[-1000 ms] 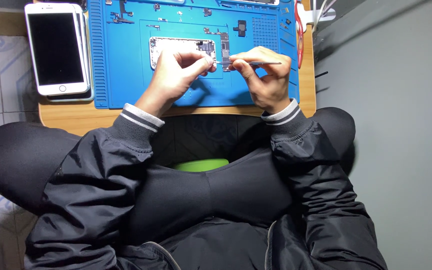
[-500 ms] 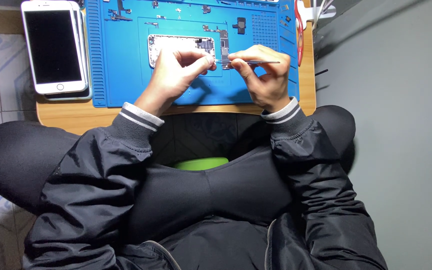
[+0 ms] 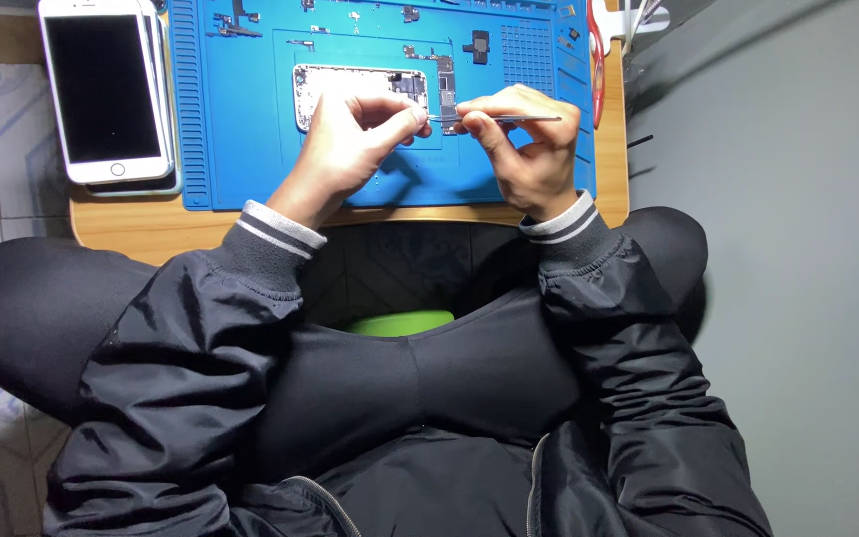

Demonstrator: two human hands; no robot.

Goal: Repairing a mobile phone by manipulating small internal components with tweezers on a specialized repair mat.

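Note:
An opened phone body (image 3: pixel 335 85) lies on a blue repair mat (image 3: pixel 251 149), its metal inside facing up. My left hand (image 3: pixel 350 144) hovers over its right half with thumb and forefinger pinched together; whether a small part sits between them I cannot tell. My right hand (image 3: pixel 529 144) grips thin metal tweezers (image 3: pixel 509 118) held level, their tip pointing left toward my left fingertips. A narrow circuit board (image 3: pixel 446 85) lies beside the phone body, just above the tweezers' tip.
A white phone (image 3: pixel 101 85) with a dark screen rests on another device at the left of the wooden table (image 3: pixel 151 227). Small parts and screws (image 3: pixel 476 45) dot the mat's far side. A red-handled tool (image 3: pixel 597 50) lies at the right edge. A grey wall stands right.
The view has shifted slightly, so the table sits a little higher in frame. Both hands stay together over the phone body, with only small movements of the fingers.

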